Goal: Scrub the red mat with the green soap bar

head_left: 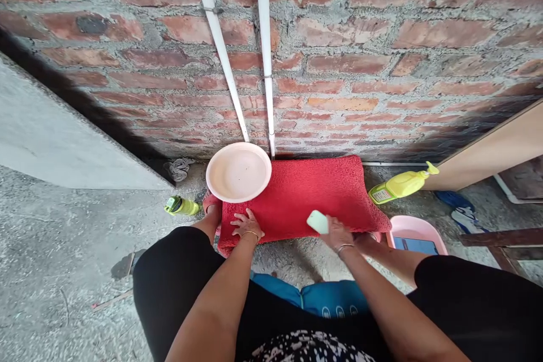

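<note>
A red textured cloth (314,192) is spread over a low support in front of my legs. My left hand (246,225) lies flat on its left part, fingers spread, holding nothing. In my right hand (337,234) is a pale green oblong block with rounded corners (318,222), low over or against the cloth toward the near right. Whether it is a brush or a bar of soap I cannot tell, and its underside is hidden. Beyond my left hand, a pale pink basin (238,172) overlaps the cloth's far left corner.
Yellow pump bottle (401,185) stands right of the cloth. Nearer is a pink tub (418,227) with a dark flat object inside. On the left are a green-yellow bottle (182,206) and a grey rag (180,169). Behind rises a brick wall (326,62) with two white pipes (265,51).
</note>
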A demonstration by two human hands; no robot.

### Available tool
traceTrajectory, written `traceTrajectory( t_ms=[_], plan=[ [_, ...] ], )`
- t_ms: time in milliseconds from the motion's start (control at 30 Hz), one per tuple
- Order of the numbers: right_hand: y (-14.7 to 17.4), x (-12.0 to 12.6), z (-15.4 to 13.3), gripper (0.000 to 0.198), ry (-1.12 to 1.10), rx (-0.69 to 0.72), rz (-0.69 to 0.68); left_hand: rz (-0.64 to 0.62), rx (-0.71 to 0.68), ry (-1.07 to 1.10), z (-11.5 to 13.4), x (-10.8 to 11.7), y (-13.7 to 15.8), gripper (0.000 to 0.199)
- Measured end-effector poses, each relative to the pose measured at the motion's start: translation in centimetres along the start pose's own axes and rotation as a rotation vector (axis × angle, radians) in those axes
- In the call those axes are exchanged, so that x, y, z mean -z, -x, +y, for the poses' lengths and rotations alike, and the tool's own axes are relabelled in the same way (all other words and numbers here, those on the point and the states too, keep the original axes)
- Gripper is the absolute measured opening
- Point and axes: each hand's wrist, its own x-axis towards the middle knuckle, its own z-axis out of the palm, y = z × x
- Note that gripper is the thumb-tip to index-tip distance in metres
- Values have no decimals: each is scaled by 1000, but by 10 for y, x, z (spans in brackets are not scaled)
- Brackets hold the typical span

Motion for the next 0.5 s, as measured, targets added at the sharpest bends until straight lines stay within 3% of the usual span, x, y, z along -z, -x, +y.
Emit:
traceTrajectory(
  t_ms=[100,200,267,400,500],
  plan=[
    [7,12,75,61,7,-273,5,-21,-2,0,2,1,-1,122],
    [18,20,102,58,30,-339,42,-38,4,1,4,3,-1,123],
    [24,20,84,63,46,-200,33,-37,10,2,4,4,-1,123],
    [24,4,3,66,76,158,-31,-43,9,-7,3,6,0,121],
    [19,-8,-28,67,77,271,-67,-21,12,-17,3,4,-1,120]
  ],
)
